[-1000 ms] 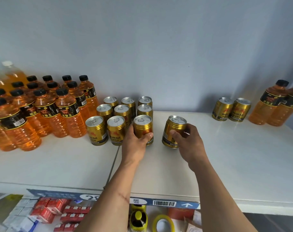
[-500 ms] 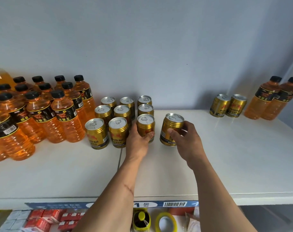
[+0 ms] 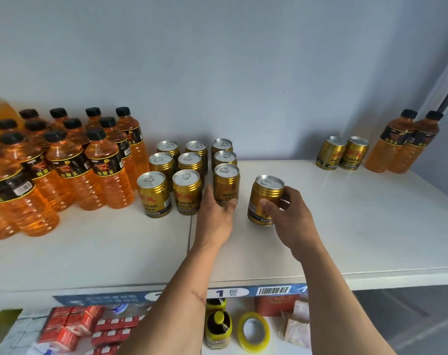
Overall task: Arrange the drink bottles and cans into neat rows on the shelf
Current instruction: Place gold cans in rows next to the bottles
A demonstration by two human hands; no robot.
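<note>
On the white shelf [image 3: 115, 252] stands a block of gold cans [image 3: 189, 160] in three columns. My left hand [image 3: 215, 216] grips the front can of the right column [image 3: 226, 183]. To its right a lone gold can [image 3: 265, 196] stands slightly tilted on the shelf, with my right hand [image 3: 289, 219] closed around it. Several orange drink bottles with black caps [image 3: 72, 162] are packed in rows at the left. At the far right two more gold cans [image 3: 342, 153] stand beside two orange bottles [image 3: 402, 142].
The blue-grey wall [image 3: 243, 73] backs the shelf. A blue label strip with a barcode [image 3: 271, 290] runs along the front edge. Below lie red boxes [image 3: 72, 326], a dark bottle with a yellow cap [image 3: 217, 329] and a yellow tape roll [image 3: 253, 331].
The view has shifted a little; both hands keep their grips. The lone can in my right hand now stands a bit farther right of the block and lower on the shelf.
</note>
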